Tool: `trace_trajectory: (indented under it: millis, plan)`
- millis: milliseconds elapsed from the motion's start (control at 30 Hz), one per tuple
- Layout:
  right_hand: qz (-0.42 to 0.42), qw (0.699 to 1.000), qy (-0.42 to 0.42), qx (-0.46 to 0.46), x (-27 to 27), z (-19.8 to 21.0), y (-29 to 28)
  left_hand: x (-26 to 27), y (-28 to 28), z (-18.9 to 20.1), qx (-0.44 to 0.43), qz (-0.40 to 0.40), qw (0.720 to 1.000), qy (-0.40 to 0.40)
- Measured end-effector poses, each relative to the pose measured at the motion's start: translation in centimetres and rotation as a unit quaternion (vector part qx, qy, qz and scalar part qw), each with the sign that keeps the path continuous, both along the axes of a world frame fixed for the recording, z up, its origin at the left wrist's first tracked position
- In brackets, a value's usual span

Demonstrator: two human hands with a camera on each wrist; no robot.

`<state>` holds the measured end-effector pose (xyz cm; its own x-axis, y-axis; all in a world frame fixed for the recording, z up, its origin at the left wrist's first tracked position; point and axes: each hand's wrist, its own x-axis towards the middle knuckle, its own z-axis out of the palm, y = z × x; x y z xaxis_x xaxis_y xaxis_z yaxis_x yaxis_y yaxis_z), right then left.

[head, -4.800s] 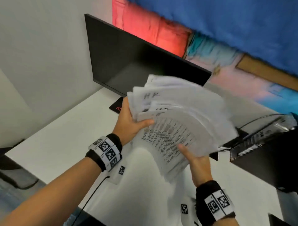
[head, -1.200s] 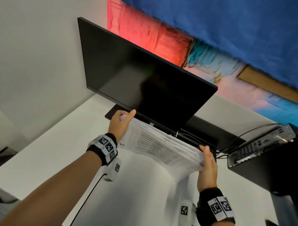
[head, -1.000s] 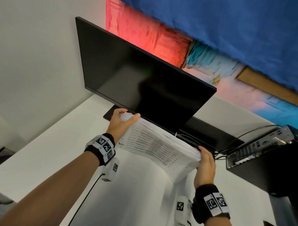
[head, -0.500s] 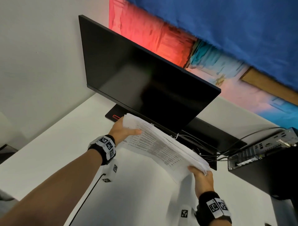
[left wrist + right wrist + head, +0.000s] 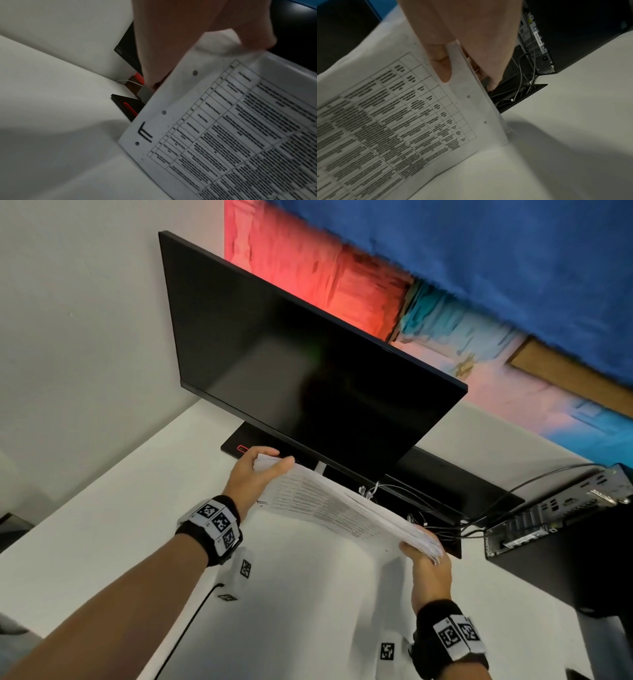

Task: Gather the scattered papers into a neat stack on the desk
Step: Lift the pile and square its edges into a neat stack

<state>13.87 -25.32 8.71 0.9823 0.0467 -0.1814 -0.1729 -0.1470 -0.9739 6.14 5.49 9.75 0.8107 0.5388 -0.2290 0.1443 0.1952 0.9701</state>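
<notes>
A thick stack of printed papers (image 5: 339, 508) stands on its long edge on the white desk (image 5: 102, 508), tilted toward me, in front of the monitor. My left hand (image 5: 255, 474) grips the stack's upper left corner, thumb on the front sheet. My right hand (image 5: 426, 556) pinches the right end, thumb on the front sheet (image 5: 443, 67) and fingers behind. The top sheet shows a printed table (image 5: 231, 135) with punch holes along its edge. The sheets' right edges (image 5: 488, 97) lie nearly flush.
A black monitor (image 5: 301, 364) stands just behind the papers on a black base (image 5: 239, 445). A cable opening with tangled wires (image 5: 442, 529) lies behind my right hand. A black computer case (image 5: 561, 542) sits on the right. A dark cable (image 5: 191, 621) runs beneath my left forearm.
The papers were fanned out 4.8 s ago and are now squared into one stack. Over the last second both hands shifted their grip on the ends and the stack stayed on edge.
</notes>
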Motion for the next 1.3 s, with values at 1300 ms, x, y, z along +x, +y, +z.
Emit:
trace_trajectory:
  millis: [1300]
  plan:
    - [-0.132,0.987,0.089,0.014,0.1,-0.7,1.6,1.3,-1.4,-2.4,-0.033,-0.009,0.998,0.049]
